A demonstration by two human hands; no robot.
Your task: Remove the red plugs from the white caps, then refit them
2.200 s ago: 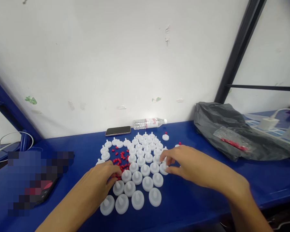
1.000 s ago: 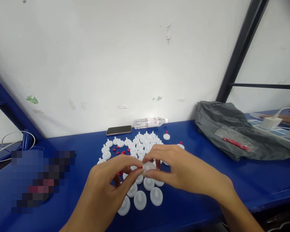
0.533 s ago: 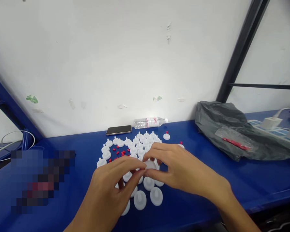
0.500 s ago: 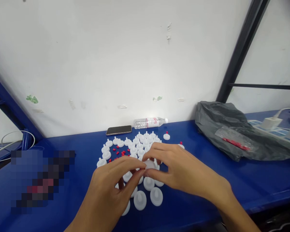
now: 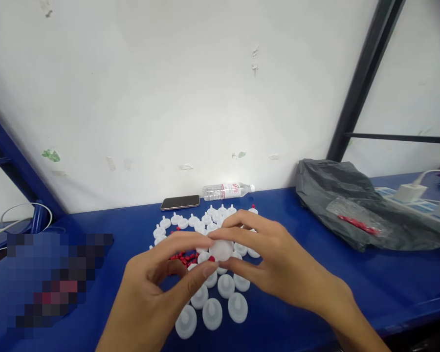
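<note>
My right hand (image 5: pixel 264 249) grips a white nozzle cap (image 5: pixel 222 250) by its rim, the round base turned toward me. My left hand (image 5: pixel 161 281) meets it from the left. A small red tip cap (image 5: pixel 211 259) shows at the left thumb, beside the white cap's left edge, with the index finger above. Whether the red piece sits on the nozzle is hidden. Under and around both hands stand many white nozzle caps (image 5: pixel 212 314) with their spouts up. Loose red tip caps (image 5: pixel 185 258) lie in a pile behind the left hand.
A phone (image 5: pixel 180 202) and a clear plastic bottle (image 5: pixel 228 191) lie along the wall. On the right, a grey plastic bag (image 5: pixel 326 195) carries a clear pouch of red pieces (image 5: pixel 359 224), near a power strip (image 5: pixel 432 208). A blurred-out patch (image 5: pixel 58 278) covers the left tabletop (image 5: pixel 106 220).
My left thumb and index finger have spread apart, and a red tip cap now shows at the thumb. The white cap in my right hand shows more of its round base.
</note>
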